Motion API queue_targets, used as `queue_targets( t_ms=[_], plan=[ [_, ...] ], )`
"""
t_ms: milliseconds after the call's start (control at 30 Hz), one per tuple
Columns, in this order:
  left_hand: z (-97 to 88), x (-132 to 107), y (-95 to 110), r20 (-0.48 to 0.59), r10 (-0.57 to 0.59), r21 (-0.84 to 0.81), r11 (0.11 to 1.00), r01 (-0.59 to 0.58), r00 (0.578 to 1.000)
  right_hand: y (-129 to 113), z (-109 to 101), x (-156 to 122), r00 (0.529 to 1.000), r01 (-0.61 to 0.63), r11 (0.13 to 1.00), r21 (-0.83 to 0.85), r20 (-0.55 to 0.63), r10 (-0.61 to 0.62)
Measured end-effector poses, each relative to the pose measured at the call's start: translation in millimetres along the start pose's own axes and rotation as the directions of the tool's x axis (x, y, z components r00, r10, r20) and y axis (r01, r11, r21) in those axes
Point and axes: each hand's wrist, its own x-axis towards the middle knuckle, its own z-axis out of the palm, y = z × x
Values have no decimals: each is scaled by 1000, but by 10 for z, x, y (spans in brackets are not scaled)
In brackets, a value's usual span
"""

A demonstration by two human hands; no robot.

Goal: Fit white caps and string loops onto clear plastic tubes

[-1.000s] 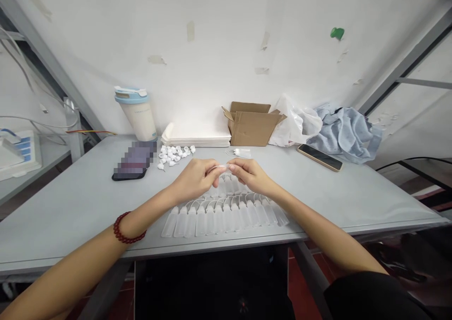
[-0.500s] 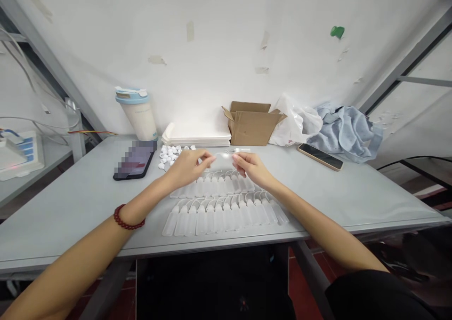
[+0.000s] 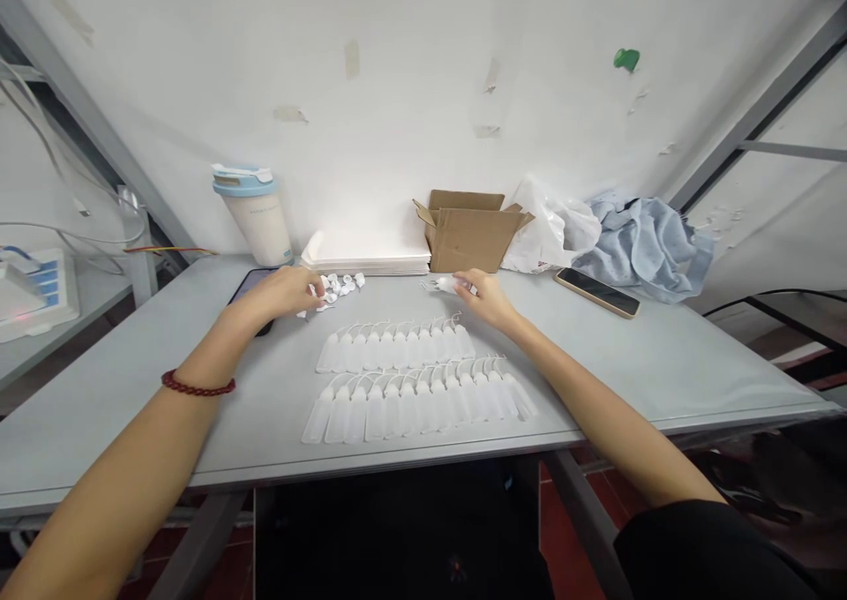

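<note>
Two rows of small clear plastic bottles lie side by side on the grey table. My left hand reaches over to a pile of small white caps at the back left, its fingers curled at the pile's edge. My right hand is at the back, in front of the cardboard box, with its fingers closed on a small clear bottle. A red bead bracelet sits on my left wrist.
A dark phone lies partly under my left hand. Behind stand a pale tumbler with a blue lid, a stack of white sheets, a white plastic bag, a blue cloth and a second phone.
My hands have separated from the middle: the left swung left to the cap pile, the right moved back toward the box with a small bottle. A second full row of bottles now shows.
</note>
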Motion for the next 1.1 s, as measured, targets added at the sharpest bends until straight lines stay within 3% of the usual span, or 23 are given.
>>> queue_targets(
  t_ms=[267,433,600,800,1100],
  plan=[
    [-87,-61,90,106,-72,113,992,60,992,98,63,4,999,9,997,-82,46,-5],
    [-23,-11,72,104,-59,169,985,41,993,189,90,26,999,36,995,-97,-15,-37],
    [36,11,92,110,-36,167,986,18,993,243,93,40,1000,-15,998,-62,-24,14],
    [38,-21,170,143,-49,173,985,23,989,208,91,42,999,13,1000,-10,-39,-13],
    [47,-22,172,143,-43,188,982,16,989,140,85,25,998,28,999,-25,51,-27]
  ],
)
